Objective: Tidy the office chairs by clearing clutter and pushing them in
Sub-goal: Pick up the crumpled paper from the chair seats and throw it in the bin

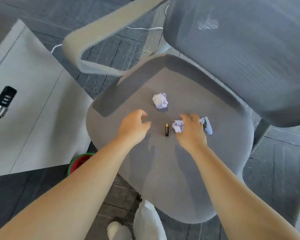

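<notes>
**Both arms extended forward, hands loosely open**

Two bare forearms are seen reaching forward and down from the lower corners. The left hand (134, 126) is held palm-down, fingers curled loosely, nothing gripped. The right hand (191, 130) is likewise held palm-down, fingers spread and bent; whether anything is touched beneath it cannot be determined. The hands are kept apart

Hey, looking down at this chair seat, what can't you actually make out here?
Head view only:
- White object: mostly behind the right hand; identity unclear.
- Red-and-green container: largely hidden by the cabinet and left forearm.
- Small dark cylinder: too small to identify.
- Chair base: under the seat.
</notes>
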{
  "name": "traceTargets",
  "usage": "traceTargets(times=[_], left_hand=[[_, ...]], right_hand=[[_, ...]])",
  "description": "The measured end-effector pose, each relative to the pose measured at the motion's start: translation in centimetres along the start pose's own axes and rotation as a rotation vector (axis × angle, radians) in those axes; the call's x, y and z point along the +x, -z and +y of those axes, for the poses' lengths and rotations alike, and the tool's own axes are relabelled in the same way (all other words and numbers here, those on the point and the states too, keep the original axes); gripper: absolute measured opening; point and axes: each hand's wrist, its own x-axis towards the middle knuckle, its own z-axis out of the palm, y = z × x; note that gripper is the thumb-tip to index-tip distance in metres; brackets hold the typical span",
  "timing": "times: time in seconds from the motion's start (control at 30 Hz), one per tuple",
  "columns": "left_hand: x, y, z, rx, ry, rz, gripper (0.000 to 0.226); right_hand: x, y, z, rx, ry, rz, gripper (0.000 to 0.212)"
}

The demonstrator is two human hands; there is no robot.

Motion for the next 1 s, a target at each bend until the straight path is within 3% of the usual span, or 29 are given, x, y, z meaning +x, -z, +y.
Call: traceTargets(times=[0.07, 0.17, 0.3, 0.43, 0.63, 0.83, 1.0], left_hand=[[2.3, -1.1, 0.3, -0.011, 0.019, -0.016, 0.042], [4.8, -2.0, 0.8, 0.009, 0.013, -0.019, 0.047], [7.8, -2.9, 2.0, 0.074, -0.099, 0.033, 0.054], [10.5, -4.4, 3.5, 0.165, -0.164, -0.026, 0.068], [11.5, -5.4, 3.4, 0.227, -0.130, -0.020, 0.034], [7.1, -0.9, 1.8, -0.004, -0.081, 0.082, 0.020], [0.7, 4.6, -2.1, -0.137, -0.014, 0.207, 0.030]], right_hand=[[1.7, -0.8, 0.6, -0.050, -0.008, -0.056, 0.058], [3.7, -1.7, 1.4, -0.045, 0.003, -0.123, 0.048], [5.9, -0.8, 1.6, -0.006, 0.059, -0.025, 0.033], [7.8, 1.0, 2.0, 0.052, 0.079, 0.065, 0.029], [8.1, 1.6, 2.5, 0.061, 0.078, 0.055, 0.037], [5.5, 2.0, -1.0, 0.059, 0.161, 0.019, 0.038], [1.0, 2.2, -6.4, 0.086, 0.303, 0.007, 0.034]])
